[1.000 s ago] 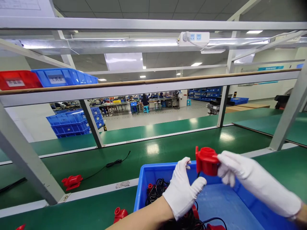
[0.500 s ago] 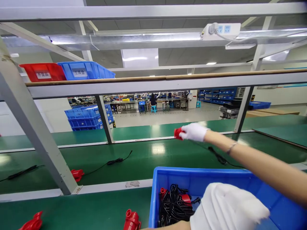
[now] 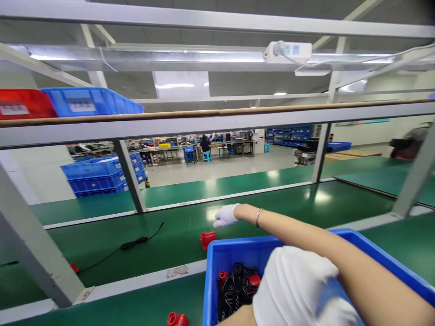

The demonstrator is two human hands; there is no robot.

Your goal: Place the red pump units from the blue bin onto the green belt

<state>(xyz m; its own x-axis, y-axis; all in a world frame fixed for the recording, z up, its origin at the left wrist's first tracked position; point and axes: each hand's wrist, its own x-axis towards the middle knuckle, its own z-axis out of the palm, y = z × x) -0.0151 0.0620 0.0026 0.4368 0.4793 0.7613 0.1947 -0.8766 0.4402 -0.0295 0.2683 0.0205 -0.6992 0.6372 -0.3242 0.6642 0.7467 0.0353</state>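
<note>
My right hand (image 3: 226,216), in a white glove, reaches out over the green work surface (image 3: 190,217). Its fingers are apart and hold nothing. Just below and left of it, a red plastic fitting (image 3: 207,239) lies behind the blue bin's far edge, not touching the hand. My left hand (image 3: 295,287), also gloved in white, is over the blue bin (image 3: 244,246); its fingers are smeared by motion. Inside the bin are bundled black cables (image 3: 234,290) and some red parts (image 3: 253,280). Another red fitting (image 3: 177,319) stands left of the bin.
A black cable (image 3: 134,243) runs along the surface to a red piece behind the left post (image 3: 37,253). Blue (image 3: 95,102) and red (image 3: 25,104) trays rest on the shelf above. Metal posts and rails frame the bench. A person sits far back.
My right hand has let go of the red fitting, which now lies on the green surface, and has come lower and left in view. The whole view has shifted to the right.
</note>
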